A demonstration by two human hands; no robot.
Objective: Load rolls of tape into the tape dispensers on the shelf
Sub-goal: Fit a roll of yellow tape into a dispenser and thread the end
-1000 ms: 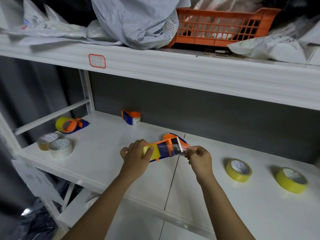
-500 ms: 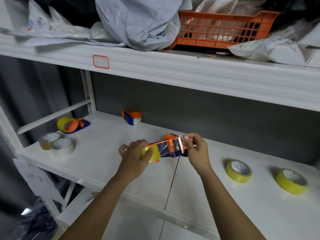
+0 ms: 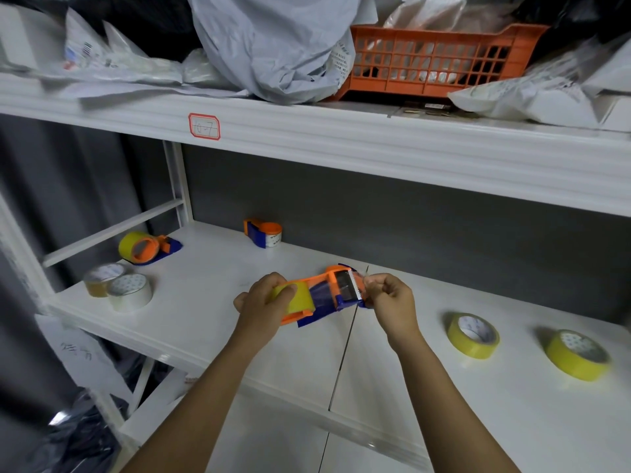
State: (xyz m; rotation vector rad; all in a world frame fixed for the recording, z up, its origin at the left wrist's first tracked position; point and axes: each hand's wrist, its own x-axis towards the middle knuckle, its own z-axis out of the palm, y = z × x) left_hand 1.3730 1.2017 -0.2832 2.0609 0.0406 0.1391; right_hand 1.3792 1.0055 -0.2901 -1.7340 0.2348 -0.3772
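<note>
Now the left hand (image 3: 264,300) grips the yellow roll of tape (image 3: 296,297) seated in the orange-and-blue plastic tape dispenser (image 3: 327,297), just above the white shelf (image 3: 191,302). Right hand (image 3: 392,302) fingers pinch the clear tape end at the serrated blade; keep the strip taut and centred, then press down across the teeth.

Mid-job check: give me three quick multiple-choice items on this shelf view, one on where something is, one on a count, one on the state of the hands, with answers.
1. Where is the orange basket?
A. on the upper shelf
B. on the lower shelf beside the loose rolls
C. on the floor

2. How many loose yellow rolls lie to the right of the hands?
A. none
B. two
C. four

3. What is the left hand doing?
A. hanging idle
B. pressing flat on the shelf
C. holding the roll end of the dispenser

Answers: 1 A, it sits above the labelled shelf edge. 2 B, one roll and another. 3 C, its fingers curl round the yellow roll while the right hand pinches at the blade end.
</note>
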